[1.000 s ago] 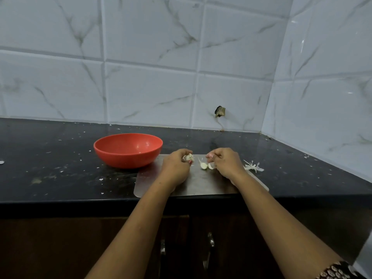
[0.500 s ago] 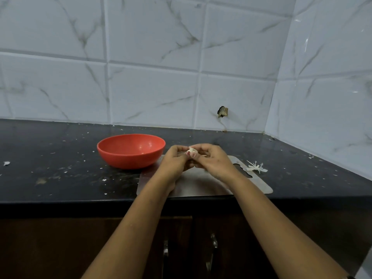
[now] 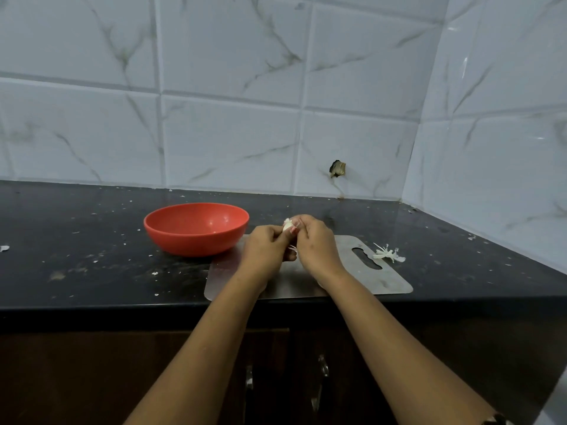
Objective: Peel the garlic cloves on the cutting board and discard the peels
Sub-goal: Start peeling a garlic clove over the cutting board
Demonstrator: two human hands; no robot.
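Head view. Two bare forearms reach forward from the bottom edge and meet above the left part of the metal cutting board (image 3: 383,282). The board lies flat on the dark speckled surface (image 3: 76,259), its near edge close to the front edge of the surface. The left hand (image 3: 265,245) and the right hand (image 3: 316,243) are brought together, backs toward the camera, the fingers of both curled. At the top of the joined hands, between the fingertips, sits one pale garlic clove (image 3: 287,225), held clear of the board: the left hand pinches it from the left side, the right hand from the right. Loose skin shows at the upper end of the clove. Lower down, a thin pale strand of peel (image 3: 293,248) juts from the gap between the two hands; which hand holds it cannot be told. A red bowl (image 3: 196,237) stands upright on the surface just left of the board's far corner, near the left hand but apart from it. A small heap of peels (image 3: 388,255) lies on the surface just beyond the right end of the board, beside its handle slot (image 3: 366,259). Small pale flecks are scattered over the surface. Behind rises a wall of white marbled tiles (image 3: 230,133) with a small ragged hole (image 3: 337,169) near the corner. Below the surface are dark cabinet doors (image 3: 92,378) bearing two metal handles (image 3: 249,377).
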